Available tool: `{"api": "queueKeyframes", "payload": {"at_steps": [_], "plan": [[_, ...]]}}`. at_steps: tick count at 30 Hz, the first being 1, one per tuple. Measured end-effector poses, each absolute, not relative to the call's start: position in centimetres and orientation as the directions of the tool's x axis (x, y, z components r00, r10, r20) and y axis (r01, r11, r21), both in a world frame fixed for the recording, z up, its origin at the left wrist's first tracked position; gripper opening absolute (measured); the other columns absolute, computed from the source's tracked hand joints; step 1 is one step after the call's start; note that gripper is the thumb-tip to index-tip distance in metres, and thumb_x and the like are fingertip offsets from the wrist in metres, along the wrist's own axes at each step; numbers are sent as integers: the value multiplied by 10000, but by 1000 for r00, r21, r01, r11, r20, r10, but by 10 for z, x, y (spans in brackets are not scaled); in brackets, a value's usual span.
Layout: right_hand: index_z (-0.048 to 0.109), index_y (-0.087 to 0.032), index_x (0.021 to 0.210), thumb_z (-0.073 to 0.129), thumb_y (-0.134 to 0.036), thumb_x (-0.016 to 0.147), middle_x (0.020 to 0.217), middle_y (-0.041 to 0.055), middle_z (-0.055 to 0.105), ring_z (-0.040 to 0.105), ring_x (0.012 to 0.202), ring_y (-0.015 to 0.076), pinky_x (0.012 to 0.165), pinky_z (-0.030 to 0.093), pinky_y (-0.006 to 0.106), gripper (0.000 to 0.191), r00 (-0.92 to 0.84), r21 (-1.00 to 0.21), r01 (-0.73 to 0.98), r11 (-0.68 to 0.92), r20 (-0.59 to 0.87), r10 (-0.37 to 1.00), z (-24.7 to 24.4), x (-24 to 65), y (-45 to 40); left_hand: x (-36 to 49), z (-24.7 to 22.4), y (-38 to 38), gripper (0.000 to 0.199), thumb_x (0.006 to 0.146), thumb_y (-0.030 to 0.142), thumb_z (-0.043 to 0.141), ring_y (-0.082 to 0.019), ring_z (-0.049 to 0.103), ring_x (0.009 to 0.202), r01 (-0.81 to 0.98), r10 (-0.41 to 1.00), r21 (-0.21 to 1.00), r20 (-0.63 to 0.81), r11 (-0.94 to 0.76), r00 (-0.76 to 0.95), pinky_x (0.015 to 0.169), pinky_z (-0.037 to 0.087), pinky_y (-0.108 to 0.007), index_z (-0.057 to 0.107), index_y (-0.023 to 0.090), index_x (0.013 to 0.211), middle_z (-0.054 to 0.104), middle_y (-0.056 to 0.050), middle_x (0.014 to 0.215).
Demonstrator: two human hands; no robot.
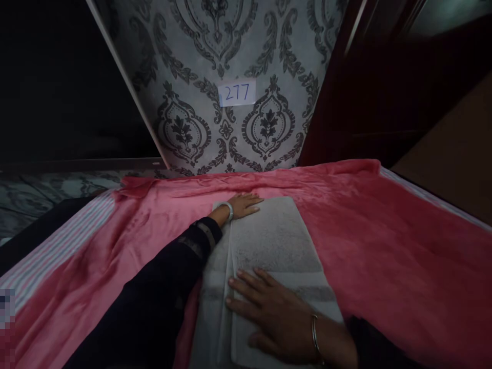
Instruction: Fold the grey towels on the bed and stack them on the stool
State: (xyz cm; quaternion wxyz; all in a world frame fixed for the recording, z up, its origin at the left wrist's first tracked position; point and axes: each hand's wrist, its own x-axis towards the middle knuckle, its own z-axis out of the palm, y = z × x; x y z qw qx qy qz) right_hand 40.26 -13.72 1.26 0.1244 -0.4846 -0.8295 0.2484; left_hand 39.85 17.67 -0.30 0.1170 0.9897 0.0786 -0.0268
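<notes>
A grey towel, folded lengthwise into layers, lies on a pink blanket. My left hand rests flat on the towel's far end, fingers stretched to the right. Closer to me, my right hand lies spread on the near part of the towel, beside its smoother woven band. Neither hand grips anything. The towel's near end runs out of the bottom of the view, partly behind my right hand and wrist.
Striped cloth shows beneath the blanket at both sides. Behind stands a patterned wall with a paper marked 277. A dark screen is at the left, dark red wooden furniture at the right.
</notes>
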Motion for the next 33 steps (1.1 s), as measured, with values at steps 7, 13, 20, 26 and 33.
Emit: {"api": "queueKeyframes", "payload": {"at_steps": [7,13,20,26,33], "plan": [[208,-311,1594,468,-480,986,1670,41,127,42,1537,241,1233,16,511,682,-494,-480,766,426,-16,869,14,400,-133,402,14,173,519,1002,510,309,-303,275,1489,447,445,68,-39,-892,895,1197,157,-584,504,327,1447,356,-55,1610],[206,-270,1596,445,-537,985,1658,77,198,102,1529,255,1220,74,522,708,-510,-419,773,476,34,859,17,402,-136,397,42,100,602,972,537,380,-341,285,1481,276,278,39,125,-960,952,1198,146,-598,443,238,1490,372,-140,1589],[237,-293,1588,468,-578,963,1654,84,205,145,1518,304,1203,121,586,724,-514,-415,762,497,80,854,16,414,-164,401,15,27,652,989,578,286,-264,243,1512,-278,-290,190,-39,-942,956,1222,147,-524,329,246,1548,336,-104,1614],[200,-326,1593,468,-571,968,1663,52,157,95,1531,274,1231,47,552,722,-487,-468,753,462,76,870,16,415,-170,446,-1,81,616,975,551,358,-254,200,1527,-160,-166,177,-15,-971,986,1223,138,-537,359,284,1530,284,-89,1635],[168,-356,1594,452,-578,978,1667,15,129,81,1533,253,1240,33,525,714,-486,-515,725,457,87,870,19,418,-170,482,-4,112,594,981,542,335,-227,299,1492,-11,-16,196,-27,-981,1000,1212,209,-461,408,279,1508,335,-76,1617]]}}
